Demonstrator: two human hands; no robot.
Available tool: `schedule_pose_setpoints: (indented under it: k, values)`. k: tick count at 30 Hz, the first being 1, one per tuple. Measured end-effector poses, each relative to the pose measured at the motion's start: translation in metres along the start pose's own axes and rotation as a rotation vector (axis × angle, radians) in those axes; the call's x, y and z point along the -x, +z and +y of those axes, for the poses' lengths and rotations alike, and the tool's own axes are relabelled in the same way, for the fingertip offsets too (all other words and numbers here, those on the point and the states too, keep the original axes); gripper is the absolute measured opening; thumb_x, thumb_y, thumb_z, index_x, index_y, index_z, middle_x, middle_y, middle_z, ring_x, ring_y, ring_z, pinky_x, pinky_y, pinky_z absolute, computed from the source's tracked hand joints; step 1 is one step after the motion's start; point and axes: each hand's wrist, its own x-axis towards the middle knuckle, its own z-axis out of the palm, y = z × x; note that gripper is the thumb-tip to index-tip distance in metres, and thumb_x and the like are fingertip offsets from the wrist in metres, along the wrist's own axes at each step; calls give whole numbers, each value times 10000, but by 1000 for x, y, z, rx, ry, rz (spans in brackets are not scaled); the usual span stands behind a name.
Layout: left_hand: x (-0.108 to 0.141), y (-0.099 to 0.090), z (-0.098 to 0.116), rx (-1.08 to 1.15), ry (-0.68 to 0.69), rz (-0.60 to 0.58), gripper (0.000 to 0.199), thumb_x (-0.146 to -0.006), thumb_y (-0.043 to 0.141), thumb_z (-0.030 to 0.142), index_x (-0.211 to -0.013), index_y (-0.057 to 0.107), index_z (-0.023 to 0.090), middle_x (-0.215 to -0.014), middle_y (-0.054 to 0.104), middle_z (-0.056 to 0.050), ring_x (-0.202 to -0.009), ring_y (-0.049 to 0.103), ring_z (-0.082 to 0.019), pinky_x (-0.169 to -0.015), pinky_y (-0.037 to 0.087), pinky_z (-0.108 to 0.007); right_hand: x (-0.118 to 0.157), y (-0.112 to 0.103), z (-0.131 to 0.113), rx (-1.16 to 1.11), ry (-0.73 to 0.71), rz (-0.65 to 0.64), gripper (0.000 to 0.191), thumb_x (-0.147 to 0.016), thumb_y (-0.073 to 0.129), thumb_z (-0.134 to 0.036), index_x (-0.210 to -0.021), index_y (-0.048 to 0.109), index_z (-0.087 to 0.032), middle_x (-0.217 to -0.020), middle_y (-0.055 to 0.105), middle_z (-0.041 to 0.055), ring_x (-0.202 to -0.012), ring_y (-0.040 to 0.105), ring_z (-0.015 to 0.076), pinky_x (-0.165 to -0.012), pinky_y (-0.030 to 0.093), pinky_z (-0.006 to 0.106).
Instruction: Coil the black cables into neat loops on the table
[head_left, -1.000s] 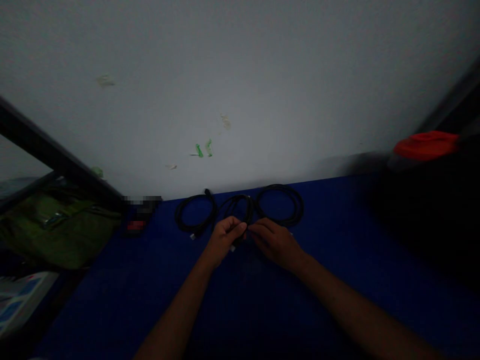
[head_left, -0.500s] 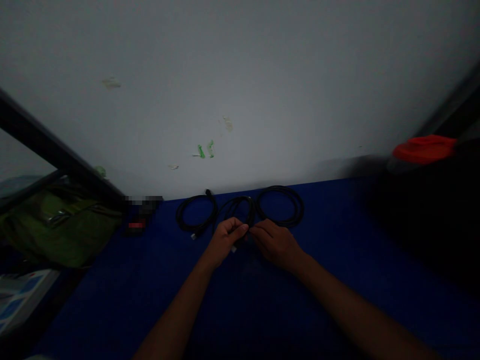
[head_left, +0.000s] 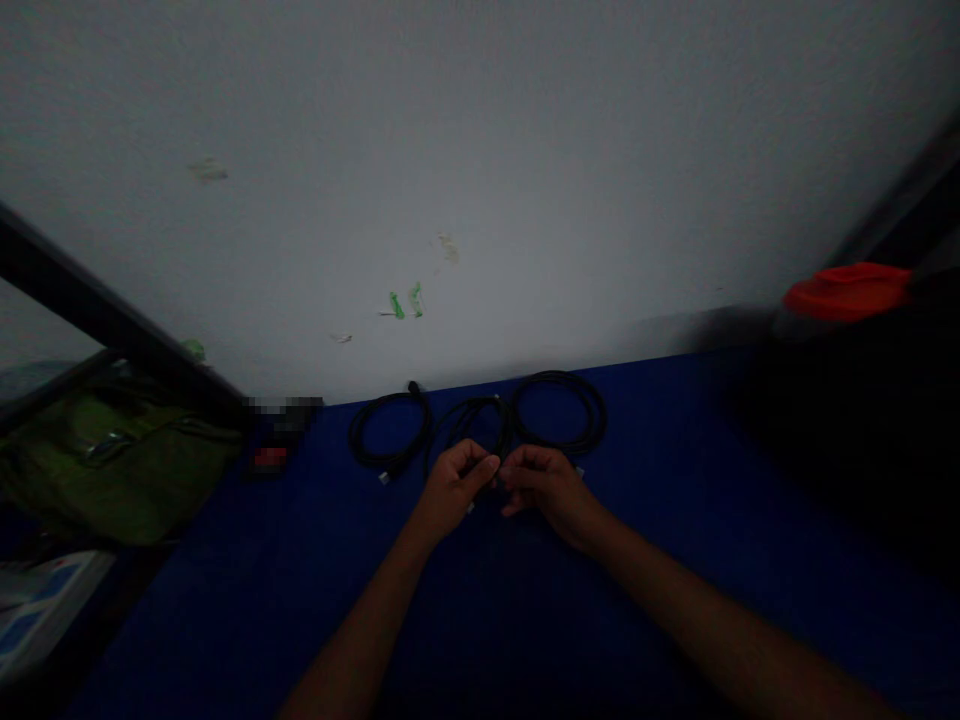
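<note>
Nearest you, your two forearms are reaching forward over the blue surface (head_left: pixel 480 620). Your left hand (head_left: pixel 452 487) is pinching the near part of the middle cable (head_left: pixel 505 422) between thumb and forefinger. Your right hand (head_left: pixel 550 487) is curling its fingers just beside that pinch; you are keeping its thumb and forefinger close together, but whether they are gripping the cable cannot be told.

The middle cable is lying as a loose black coil on the blue surface, between two others, its near side partly hiding behind your hands. A pale plug (head_left: pixel 470 508) is showing below your left hand and pointing towards you. The coil is spreading away from you towards the wall; with your hands covering part of it, its long axis is staying unclear.

To the left, the left cable (head_left: pixel 352 435) is resting in a rounded loop, one silver plug pointing near and left, its black end pointing towards the wall. To the right, the right cable (head_left: pixel 602 415) is forming an oval, its long axis running mostly sideways.

Farther left, a green bag (head_left: pixel 112 465) is sitting behind a dark bar (head_left: pixel 142 325). Off to the right, an orange lid (head_left: pixel 847 292) is showing above a dark shape. Beyond the cables, the pale wall (head_left: pixel 525 200) is rising, bearing small green marks (head_left: pixel 396 305).
</note>
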Motion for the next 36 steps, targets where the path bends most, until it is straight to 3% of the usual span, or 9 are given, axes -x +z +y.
schedule_pose_setpoints:
  k: [5,7,10,14,18,20,23,27,36]
  values:
    - [3,2,3,-57,66,38,280,-784,522,425,-687,477,167,-589,456,44,-529,399,-85,-505,315,-205,-1,0,4,-401,274,-80,108,-659,668,-181,-717,590,-134,-568,540,-42,-452,508,50,-489,505,186]
    - [5,2,4,-87,102,50,260,-798,510,404,-693,471,170,-600,456,42,-544,408,-89,-520,323,-208,0,2,4,-448,290,-106,114,-661,668,-180,-723,585,-133,-573,538,-44,-445,503,44,-465,487,167]
    - [10,2,8,-173,172,76,237,-815,497,379,-701,463,174,-608,454,38,-554,418,-94,-529,329,-210,2,4,-1,-357,197,-142,155,-676,677,-245,-712,563,-146,-585,530,-47,-435,480,44,-473,491,193]
    - [13,-2,13,-356,279,172,216,-823,491,366,-710,466,184,-591,461,37,-532,429,-99,-519,322,-216,-1,-7,-14,103,-57,-78,218,-734,624,-376,-736,548,-172,-667,544,-22,-510,513,89,-552,499,282]
    - [5,-18,10,-564,285,374,187,-823,484,363,-747,479,193,-627,518,17,-572,502,-125,-563,348,-233,-11,-32,-21,991,-499,205,166,-772,589,-332,-827,588,-176,-785,583,60,-773,534,207,-735,447,392]
    - [-2,-32,3,-673,243,442,190,-820,477,372,-753,480,194,-662,549,-5,-627,543,-154,-594,361,-249,-15,-42,-19,1312,-607,272,198,-771,590,-309,-903,592,-162,-902,588,113,-900,500,267,-801,408,440]
    - [-11,-54,-9,-831,129,478,206,-826,444,381,-768,498,190,-684,580,-32,-668,574,-191,-606,373,-269,-18,-49,-13,1629,-532,304,237,-766,592,-313,-926,597,-138,-941,577,140,-902,486,287,-770,401,420]
    - [-17,-74,-20,-955,33,517,221,-832,418,364,-812,529,174,-767,629,-68,-707,597,-214,-630,396,-286,-21,-49,-7,1835,-415,294,153,-810,523,-239,-876,600,-125,-911,580,135,-868,493,265,-736,373,362]
    - [-25,-95,-38,-979,63,570,269,-866,350,341,-854,537,149,-823,636,-93,-803,603,-236,-730,422,-340,-16,-44,-21,1866,-354,199,164,-870,426,-180,-904,567,-103,-820,619,128,-812,541,244,-748,325,346]
